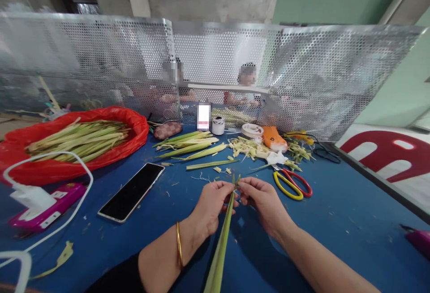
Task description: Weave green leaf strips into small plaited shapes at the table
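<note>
A long green leaf strip point(222, 243) runs from the bottom edge of the view up to its narrow tip. Near that tip my left hand point(213, 201) pinches it between thumb and fingers. My right hand point(262, 199) is closed at the same tip, thumb and forefinger pressed together on its end. The fingertips of both hands almost meet. Beyond them lie several green leaf pieces point(193, 147) and a single cut strip point(211, 165). Scissors point(292, 184) with yellow and red handles rest to the right of my right hand.
At left, a red plastic bag point(134, 122) holds many leaf strips. A phone point(132, 192) lies near a purple power strip point(50, 208) with a white cable. Scraps point(247, 147), a tape roll point(251, 130) and an orange packet point(273, 137) sit before a perforated metal screen point(215, 51). People sit behind it.
</note>
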A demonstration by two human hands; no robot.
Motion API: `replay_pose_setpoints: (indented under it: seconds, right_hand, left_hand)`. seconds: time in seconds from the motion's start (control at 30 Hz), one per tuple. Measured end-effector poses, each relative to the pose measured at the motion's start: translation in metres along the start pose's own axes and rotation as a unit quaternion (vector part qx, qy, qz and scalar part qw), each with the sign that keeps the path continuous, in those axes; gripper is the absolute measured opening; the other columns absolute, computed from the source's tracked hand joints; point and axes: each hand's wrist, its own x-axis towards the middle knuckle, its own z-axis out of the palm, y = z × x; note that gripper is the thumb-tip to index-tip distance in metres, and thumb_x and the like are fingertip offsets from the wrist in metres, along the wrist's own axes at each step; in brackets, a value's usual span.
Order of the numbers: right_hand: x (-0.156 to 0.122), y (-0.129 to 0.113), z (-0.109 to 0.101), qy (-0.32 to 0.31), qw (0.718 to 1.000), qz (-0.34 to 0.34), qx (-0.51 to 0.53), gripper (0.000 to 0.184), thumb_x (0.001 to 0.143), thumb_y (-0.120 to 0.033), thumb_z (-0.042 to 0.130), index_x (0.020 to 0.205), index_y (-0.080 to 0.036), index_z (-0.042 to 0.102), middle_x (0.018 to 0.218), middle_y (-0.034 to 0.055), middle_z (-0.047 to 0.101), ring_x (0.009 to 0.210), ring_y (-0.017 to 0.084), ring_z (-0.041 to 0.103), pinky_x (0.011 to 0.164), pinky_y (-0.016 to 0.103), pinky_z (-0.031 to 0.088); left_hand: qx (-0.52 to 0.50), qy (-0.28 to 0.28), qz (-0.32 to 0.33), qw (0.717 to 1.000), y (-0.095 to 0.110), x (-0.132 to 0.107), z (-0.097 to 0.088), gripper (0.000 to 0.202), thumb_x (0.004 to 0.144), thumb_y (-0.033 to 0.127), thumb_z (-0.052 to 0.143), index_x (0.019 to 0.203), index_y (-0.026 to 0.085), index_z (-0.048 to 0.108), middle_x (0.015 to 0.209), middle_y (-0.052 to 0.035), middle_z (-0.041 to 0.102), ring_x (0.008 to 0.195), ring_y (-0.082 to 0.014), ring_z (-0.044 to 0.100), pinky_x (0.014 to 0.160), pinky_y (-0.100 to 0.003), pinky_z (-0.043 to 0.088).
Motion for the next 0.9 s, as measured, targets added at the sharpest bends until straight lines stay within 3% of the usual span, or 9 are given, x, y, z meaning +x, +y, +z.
replay_pose_setpoints:
  seconds: [0.27,0.4,0.73,0.9]
  right_hand:
    - [0.0021,0.0025,-0.0016,0.002,0.999,0.029,0.037,0.032,0.063,-0.043,0.079,0.068,-0.015,0.065,0.06,-0.0017,0.059,0.048,0.008,0.049,0.051,0.022,0.038]
    - [0.0036,0.0022,-0.0033,0.005,1.0,0.011,0.023,0.033,0.067,-0.045,0.076,0.065,-0.015,0.063,0.055,-0.0027,0.055,0.048,0.008,0.049,0.051,0.022,0.037]
    - [0.0045,-0.0033,-0.0079,0.006,0.998,0.042,0.054,0.025,0.062,-0.035,0.078,0.064,-0.015,0.063,0.056,-0.0026,0.056,0.047,0.008,0.048,0.049,0.022,0.037]
    - [0.003,-0.0035,-0.0053,0.011,0.999,0.027,0.029,0.03,0.062,-0.041,0.078,0.062,-0.015,0.062,0.054,-0.0026,0.054,0.047,0.009,0.047,0.049,0.023,0.037]
  left_hand:
    - [0.006,-0.018,-0.025,1.0,0.001,-0.0012,0.0008,0.015,0.075,0.03,0.061,0.07,0.016,0.059,0.062,0.0011,0.057,0.047,-0.0067,0.049,0.042,-0.017,0.035]
    - [0.033,-0.005,-0.019,0.999,-0.0001,-0.0016,0.0011,0.016,0.074,0.031,0.062,0.068,0.017,0.057,0.058,0.0018,0.056,0.043,-0.0067,0.046,0.04,-0.018,0.032]
    - [0.013,-0.033,-0.026,0.999,-0.0006,-0.0003,0.0004,0.018,0.07,0.034,0.065,0.069,0.018,0.057,0.062,0.0022,0.056,0.045,-0.0066,0.047,0.04,-0.018,0.031]
    - [0.019,-0.011,-0.006,1.0,-0.0018,0.0018,0.001,0.018,0.068,0.031,0.068,0.069,0.017,0.057,0.058,0.0027,0.056,0.042,-0.0062,0.045,0.039,-0.018,0.029]
